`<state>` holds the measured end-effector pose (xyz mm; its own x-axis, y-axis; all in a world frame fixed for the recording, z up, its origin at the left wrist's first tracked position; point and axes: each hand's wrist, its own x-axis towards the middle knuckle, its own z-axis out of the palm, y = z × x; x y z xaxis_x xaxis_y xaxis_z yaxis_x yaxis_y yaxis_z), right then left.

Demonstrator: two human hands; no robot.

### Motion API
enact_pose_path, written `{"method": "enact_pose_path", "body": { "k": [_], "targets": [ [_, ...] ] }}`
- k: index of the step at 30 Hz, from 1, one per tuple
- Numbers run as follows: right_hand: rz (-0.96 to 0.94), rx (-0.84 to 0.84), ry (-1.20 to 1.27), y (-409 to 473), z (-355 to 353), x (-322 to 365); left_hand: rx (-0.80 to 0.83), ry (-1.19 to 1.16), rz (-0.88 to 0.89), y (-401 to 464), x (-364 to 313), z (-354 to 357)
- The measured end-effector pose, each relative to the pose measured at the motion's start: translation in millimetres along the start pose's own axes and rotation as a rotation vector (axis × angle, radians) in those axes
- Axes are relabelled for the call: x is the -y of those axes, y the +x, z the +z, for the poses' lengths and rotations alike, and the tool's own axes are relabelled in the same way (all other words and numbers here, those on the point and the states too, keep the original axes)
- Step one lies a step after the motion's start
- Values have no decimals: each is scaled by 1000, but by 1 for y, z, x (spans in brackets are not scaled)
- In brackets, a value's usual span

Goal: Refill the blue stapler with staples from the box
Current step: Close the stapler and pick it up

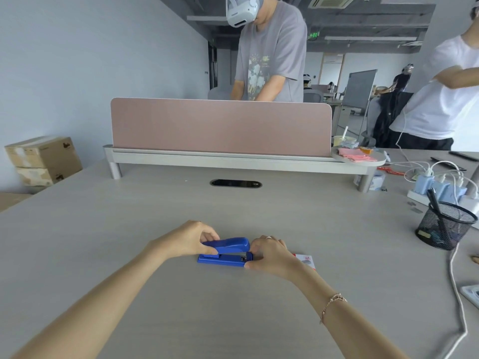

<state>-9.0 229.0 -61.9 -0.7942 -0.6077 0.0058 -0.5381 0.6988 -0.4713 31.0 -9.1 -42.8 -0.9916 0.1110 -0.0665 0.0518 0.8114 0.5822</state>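
I am looking down at a pale wood-grain desk (pixel 233 307) with both my bare arms reaching forward. The blue stapler (pixel 225 252) lies on the desk in the middle of the view, its length running left to right and its top arm slightly raised at the right end. My left hand (pixel 190 240) pinches the rear, left end of the stapler's top between thumb and fingers. My right hand (pixel 270 253) is curled at the stapler's front, right end, fingertips touching it; the fingers are bunched together, and I cannot tell whether they hold anything small. A thin bracelet (pixel 333 304) sits on my right wrist. Just behind my right hand, touching the desk, a small red and white staple box (pixel 305 261) peeks out, mostly hidden by the hand. To the far right stands a black mesh pen cup (pixel 444 226), with white cables (pixel 458 294) trailing beside it. Across the desk a pink divider panel (pixel 220 125) stands upright, and a person in a grey shirt (pixel 272 53) stands behind it
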Motion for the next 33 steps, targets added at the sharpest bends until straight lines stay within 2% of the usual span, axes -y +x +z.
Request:
{"method": "enact_pose_path", "body": {
  "k": [8, 19, 33],
  "targets": [
    [-70, -174, 93, 7, -2, 14, -11, 46, 14, -2, 0, 0],
    [-74, -120, -49, 9, -1, 10, -9, 74, 13, 3, 4, 4],
    [-2, -60, 91, 5, -1, 12, -48, 33, 7, 0, 6, 8]
  ]
}}
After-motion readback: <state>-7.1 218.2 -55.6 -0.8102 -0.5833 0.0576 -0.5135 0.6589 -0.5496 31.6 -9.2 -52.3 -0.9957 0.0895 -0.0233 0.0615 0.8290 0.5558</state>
